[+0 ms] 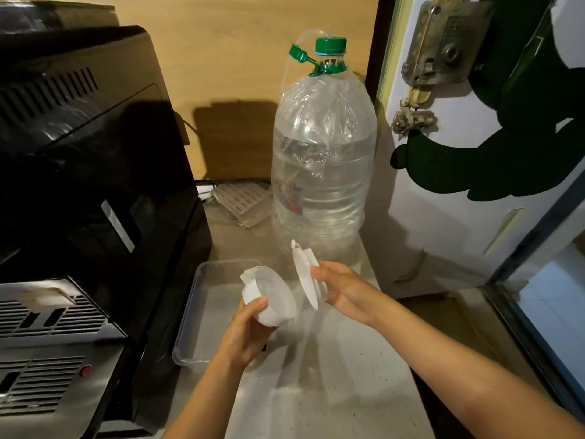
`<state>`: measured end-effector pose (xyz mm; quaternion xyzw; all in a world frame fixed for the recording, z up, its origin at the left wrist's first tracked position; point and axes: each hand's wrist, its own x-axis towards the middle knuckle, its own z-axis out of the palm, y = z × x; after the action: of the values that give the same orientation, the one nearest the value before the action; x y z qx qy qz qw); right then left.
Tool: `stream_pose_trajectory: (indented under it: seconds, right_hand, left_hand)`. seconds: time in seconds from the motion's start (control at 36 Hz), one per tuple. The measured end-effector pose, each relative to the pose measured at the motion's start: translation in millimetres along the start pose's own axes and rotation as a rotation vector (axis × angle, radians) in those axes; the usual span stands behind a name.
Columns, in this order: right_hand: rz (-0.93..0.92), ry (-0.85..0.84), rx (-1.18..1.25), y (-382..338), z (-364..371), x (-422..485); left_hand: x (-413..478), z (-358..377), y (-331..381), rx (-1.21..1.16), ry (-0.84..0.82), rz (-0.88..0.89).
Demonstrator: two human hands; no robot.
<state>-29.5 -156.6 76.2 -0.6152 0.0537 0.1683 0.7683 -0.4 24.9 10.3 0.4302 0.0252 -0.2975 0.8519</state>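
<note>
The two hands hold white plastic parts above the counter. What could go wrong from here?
1. The right hand holds the lid by its edge, nearly upright; it might slip onto the counter.
2. The water bottle stands close behind the ribbed container in the left hand; a wide movement might bump it.

- Overall level: dim, warm yellow indoor light. A cooler bluish patch shows at the frame edge far right of the fingers (320,270).
- Shadows, far: a dark block of shadow lies on the wall (221,58) just left of the water bottle (323,172), beyond the fingers.
- Shadows, near: soft forearm shadows lie on the tabletop (332,391) below the fingers.
- Glare: glints on the bottle's film wrap, and a bright strip on the black appliance (95,185) left of the fingers.
- Exposure: the white tub (272,299) and white lid (305,277) in the fingers read pale, with little surface detail.
- Sharpness: acceptable at centre. The grille (47,318) far left is smeared.
- Distortion: straight edges bow at both sides.
</note>
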Motion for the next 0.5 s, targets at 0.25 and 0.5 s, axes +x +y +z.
stream_pose_trajectory:
  seconds: [0.25,0.5]
  right_hand:
    - [0.042,-0.183,0.453,-9.3,10.7,7.4]
    - [0.120,-0.126,0.422,-20.3,8.7,16.2]
  left_hand:
    - [6.3,-1.3,4.7,-0.086,-0.016,-0.017]
    - [13.8,-1.2,8.3,-0.179,-0.061,-0.037]
